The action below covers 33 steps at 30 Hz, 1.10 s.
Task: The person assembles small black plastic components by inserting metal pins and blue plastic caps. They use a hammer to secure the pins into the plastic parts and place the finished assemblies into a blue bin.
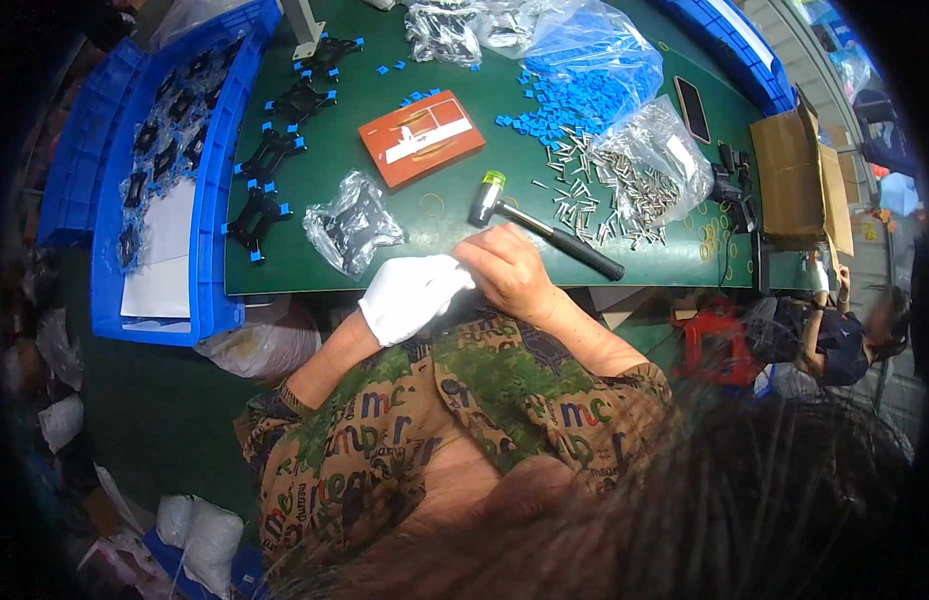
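Observation:
At the table's near edge, my left hand [414, 296], in a white glove, and my bare right hand [508, 270] meet. Both are closed, with the right fingers curled against the glove's fingertips. Whatever lies between them is hidden. Just beyond the right hand rests a hammer [556, 238], its pale green-capped head to the left. A clear plastic bag with a black part [354, 225] lies beyond the left hand. Behind these sits a reddish-brown box [458, 152] with white patches on top. Black brackets [272, 155] with blue end caps form a column on the left.
On the left stands a blue bin [212, 195] of bagged black parts. Blue clips [559, 105], metal pins [584, 190], a phone [691, 108] and rubber bands [712, 240] lie right. A cardboard box [779, 190], red stool [719, 345] and another person [839, 345] are farther right.

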Each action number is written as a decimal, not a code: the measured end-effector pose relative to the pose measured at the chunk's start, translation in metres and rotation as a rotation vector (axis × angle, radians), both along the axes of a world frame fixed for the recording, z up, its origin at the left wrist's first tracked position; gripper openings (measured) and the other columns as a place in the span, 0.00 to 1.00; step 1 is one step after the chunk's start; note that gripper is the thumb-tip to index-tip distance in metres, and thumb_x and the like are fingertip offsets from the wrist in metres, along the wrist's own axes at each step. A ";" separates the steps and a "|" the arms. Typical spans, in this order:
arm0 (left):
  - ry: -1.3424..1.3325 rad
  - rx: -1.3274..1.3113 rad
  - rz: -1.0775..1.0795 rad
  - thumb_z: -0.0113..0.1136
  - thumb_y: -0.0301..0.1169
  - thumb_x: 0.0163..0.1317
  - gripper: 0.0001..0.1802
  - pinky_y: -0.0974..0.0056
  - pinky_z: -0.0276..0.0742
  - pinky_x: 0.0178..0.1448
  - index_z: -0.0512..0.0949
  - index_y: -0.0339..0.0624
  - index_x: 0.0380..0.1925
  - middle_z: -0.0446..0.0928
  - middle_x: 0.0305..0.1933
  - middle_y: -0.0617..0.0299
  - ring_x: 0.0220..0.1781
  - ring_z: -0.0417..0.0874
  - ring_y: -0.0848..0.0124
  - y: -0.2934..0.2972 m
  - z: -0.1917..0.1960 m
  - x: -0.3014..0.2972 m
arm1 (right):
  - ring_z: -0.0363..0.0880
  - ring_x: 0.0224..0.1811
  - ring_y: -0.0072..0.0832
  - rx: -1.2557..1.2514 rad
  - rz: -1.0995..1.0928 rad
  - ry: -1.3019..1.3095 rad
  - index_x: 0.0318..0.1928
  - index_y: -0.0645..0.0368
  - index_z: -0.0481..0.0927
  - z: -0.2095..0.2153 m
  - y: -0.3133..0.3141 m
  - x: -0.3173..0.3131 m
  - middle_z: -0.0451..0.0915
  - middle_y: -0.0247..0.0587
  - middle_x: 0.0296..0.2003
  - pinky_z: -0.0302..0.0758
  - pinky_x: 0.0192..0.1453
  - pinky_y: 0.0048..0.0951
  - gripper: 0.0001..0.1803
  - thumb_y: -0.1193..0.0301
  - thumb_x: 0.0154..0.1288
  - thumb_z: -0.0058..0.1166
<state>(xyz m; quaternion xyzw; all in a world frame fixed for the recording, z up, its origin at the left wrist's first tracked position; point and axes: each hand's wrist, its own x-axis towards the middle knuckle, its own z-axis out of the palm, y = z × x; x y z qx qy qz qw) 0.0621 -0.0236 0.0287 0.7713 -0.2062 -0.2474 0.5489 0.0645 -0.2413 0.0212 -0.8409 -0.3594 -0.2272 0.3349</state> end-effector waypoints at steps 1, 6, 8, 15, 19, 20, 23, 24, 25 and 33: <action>0.004 0.001 -0.004 0.55 0.36 0.76 0.14 0.65 0.74 0.33 0.86 0.40 0.41 0.78 0.24 0.64 0.26 0.77 0.74 0.000 -0.002 0.000 | 0.79 0.35 0.34 -0.003 -0.002 -0.003 0.47 0.56 0.83 -0.001 0.000 0.000 0.82 0.34 0.38 0.72 0.40 0.36 0.16 0.80 0.57 0.65; 0.004 -0.025 -0.032 0.53 0.35 0.77 0.12 0.62 0.78 0.33 0.84 0.44 0.41 0.78 0.25 0.62 0.25 0.80 0.67 -0.001 -0.013 -0.001 | 0.79 0.36 0.34 -0.027 -0.007 0.001 0.47 0.56 0.83 -0.003 -0.002 -0.003 0.82 0.33 0.38 0.72 0.41 0.36 0.16 0.80 0.57 0.65; -0.162 -0.055 -0.061 0.53 0.35 0.77 0.13 0.63 0.78 0.33 0.84 0.44 0.41 0.79 0.25 0.62 0.25 0.80 0.68 0.001 -0.016 -0.002 | 0.79 0.37 0.33 -0.055 -0.002 0.016 0.48 0.56 0.83 0.001 -0.003 -0.005 0.82 0.33 0.38 0.72 0.42 0.35 0.16 0.80 0.58 0.65; 0.066 -0.171 0.076 0.51 0.31 0.76 0.13 0.68 0.75 0.33 0.85 0.40 0.39 0.78 0.25 0.64 0.23 0.78 0.77 -0.004 -0.012 0.003 | 0.80 0.43 0.38 -0.198 -0.250 -0.114 0.49 0.55 0.84 0.023 -0.048 0.037 0.81 0.37 0.37 0.74 0.48 0.40 0.15 0.72 0.62 0.66; -0.003 -0.205 0.077 0.52 0.31 0.76 0.14 0.69 0.75 0.32 0.85 0.38 0.38 0.79 0.25 0.63 0.23 0.78 0.78 -0.009 -0.020 0.006 | 0.81 0.44 0.42 -0.308 -0.374 0.129 0.46 0.54 0.86 0.028 -0.084 0.090 0.82 0.38 0.38 0.72 0.47 0.44 0.08 0.68 0.71 0.59; 0.011 -0.221 0.078 0.52 0.31 0.76 0.13 0.70 0.74 0.32 0.85 0.38 0.38 0.79 0.26 0.63 0.23 0.78 0.78 -0.010 -0.020 0.007 | 0.81 0.44 0.42 -0.328 -0.376 0.123 0.47 0.54 0.87 0.027 -0.085 0.102 0.81 0.40 0.37 0.72 0.47 0.44 0.09 0.68 0.71 0.59; 0.033 -0.248 0.079 0.53 0.30 0.75 0.13 0.70 0.74 0.32 0.85 0.38 0.38 0.79 0.26 0.63 0.23 0.78 0.78 -0.010 -0.018 0.008 | 0.81 0.44 0.44 -0.397 -0.388 0.131 0.50 0.54 0.87 0.019 -0.084 0.133 0.80 0.42 0.37 0.72 0.46 0.44 0.11 0.67 0.72 0.59; 0.025 -0.247 0.084 0.53 0.30 0.75 0.13 0.70 0.74 0.32 0.85 0.38 0.38 0.79 0.26 0.64 0.23 0.78 0.78 -0.010 -0.018 0.007 | 0.81 0.45 0.44 -0.427 -0.390 0.145 0.50 0.53 0.87 0.018 -0.081 0.143 0.80 0.42 0.37 0.72 0.47 0.45 0.11 0.66 0.72 0.59; 0.016 -0.246 0.087 0.53 0.30 0.75 0.13 0.70 0.74 0.32 0.85 0.38 0.38 0.79 0.26 0.64 0.23 0.78 0.78 -0.009 -0.018 0.007 | 0.82 0.46 0.44 -0.458 -0.394 0.159 0.50 0.53 0.87 0.017 -0.077 0.151 0.80 0.42 0.38 0.72 0.48 0.45 0.11 0.65 0.73 0.59; -0.143 -0.240 0.040 0.53 0.29 0.74 0.11 0.70 0.76 0.31 0.85 0.39 0.39 0.79 0.27 0.63 0.24 0.79 0.77 -0.006 -0.025 0.008 | 0.80 0.52 0.38 -0.678 -0.294 0.152 0.51 0.48 0.87 0.013 -0.071 0.153 0.80 0.36 0.43 0.72 0.54 0.43 0.12 0.65 0.70 0.60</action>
